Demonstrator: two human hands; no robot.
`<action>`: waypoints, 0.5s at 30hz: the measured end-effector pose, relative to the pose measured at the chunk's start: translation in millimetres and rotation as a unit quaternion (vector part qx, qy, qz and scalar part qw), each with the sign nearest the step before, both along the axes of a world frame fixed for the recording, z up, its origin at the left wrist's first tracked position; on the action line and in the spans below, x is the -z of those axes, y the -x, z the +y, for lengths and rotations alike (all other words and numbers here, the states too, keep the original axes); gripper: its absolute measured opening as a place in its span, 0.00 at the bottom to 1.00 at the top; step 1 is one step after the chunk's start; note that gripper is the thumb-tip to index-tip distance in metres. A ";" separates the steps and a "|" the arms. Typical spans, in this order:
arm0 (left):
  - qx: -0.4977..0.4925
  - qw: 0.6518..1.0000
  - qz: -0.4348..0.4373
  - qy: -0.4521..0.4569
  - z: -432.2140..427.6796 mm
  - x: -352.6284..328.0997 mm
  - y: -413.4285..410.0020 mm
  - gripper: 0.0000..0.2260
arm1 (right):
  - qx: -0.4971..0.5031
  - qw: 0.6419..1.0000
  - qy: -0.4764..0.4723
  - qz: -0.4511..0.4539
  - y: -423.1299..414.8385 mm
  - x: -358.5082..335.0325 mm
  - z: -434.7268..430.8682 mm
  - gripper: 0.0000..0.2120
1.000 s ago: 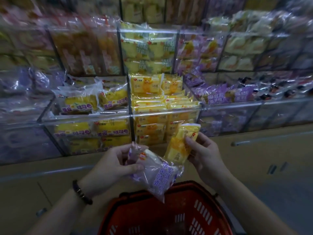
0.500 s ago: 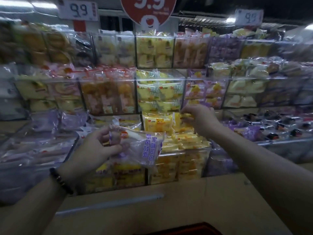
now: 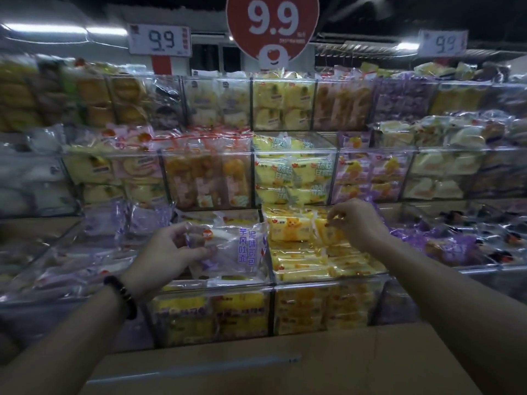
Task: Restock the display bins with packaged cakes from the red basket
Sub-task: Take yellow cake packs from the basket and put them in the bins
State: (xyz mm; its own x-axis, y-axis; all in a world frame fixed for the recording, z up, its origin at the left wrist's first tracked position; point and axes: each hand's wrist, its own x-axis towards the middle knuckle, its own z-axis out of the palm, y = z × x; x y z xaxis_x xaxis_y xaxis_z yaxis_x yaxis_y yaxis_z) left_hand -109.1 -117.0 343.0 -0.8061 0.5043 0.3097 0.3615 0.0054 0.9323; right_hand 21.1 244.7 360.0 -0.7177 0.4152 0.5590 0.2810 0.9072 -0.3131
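Yellow cake packet [image 3: 328, 233] is pinched at its upper edge by the fingertips of the right hand [image 3: 360, 223]. It stands upright at the back of the heaped clear bin [image 3: 328, 281], just to 3 o'clock of frame centre. Purple-printed packet [image 3: 232, 249] is gripped at its near end by the curled fingers and thumb of the left hand [image 3: 168, 252] and is held above the neighbouring bin at 9 o'clock of the yellow one. Risks, as judged: the yellow bin is already stacked to its rim, so a packet let go upright could topple forward and slide over the front wall. The film looks slick, so a one-ended grip may let the purple packet droop or slip. The light is dim and the wrappers look alike, so a packet could be filed into the wrong bin. A plain tan surface [image 3: 285, 363] is noted at 6 o'clock below the bins. Tiers of clear bins fill the wall, with a round red sign [image 3: 272, 27] at 12 o'clock, price cards [image 3: 159, 39] at 11 and 1 o'clock, and a dark ceiling beyond.
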 end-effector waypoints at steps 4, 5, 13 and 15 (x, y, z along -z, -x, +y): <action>-0.005 1.000 -0.014 -0.002 -5.2 -0.5 10.6 0.13 | 0.003 1.000 -0.002 0.016 3.7 -5.5 -4.7 0.07; -0.006 1.000 -0.016 -0.003 -6.4 -1.8 12.6 0.13 | 0.007 0.999 -0.008 0.030 4.9 -7.3 -5.7 0.08; -0.017 0.999 0.009 0.049 -9.7 -5.5 23.9 0.12 | -0.013 0.987 -0.018 -0.161 5.4 7.9 5.7 0.14; -0.020 0.998 0.016 0.057 -11.0 -5.8 23.3 0.12 | -0.008 0.988 -0.026 -0.154 3.0 7.1 5.8 0.17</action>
State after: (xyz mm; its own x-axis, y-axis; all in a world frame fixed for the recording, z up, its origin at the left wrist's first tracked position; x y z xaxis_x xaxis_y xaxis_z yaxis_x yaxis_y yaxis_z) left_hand -132.4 -127.9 348.8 -0.8163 0.5064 0.2780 0.3890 0.1262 0.9125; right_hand 18.1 250.5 352.9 -0.8628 0.3798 0.3336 0.3419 0.9245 -0.1683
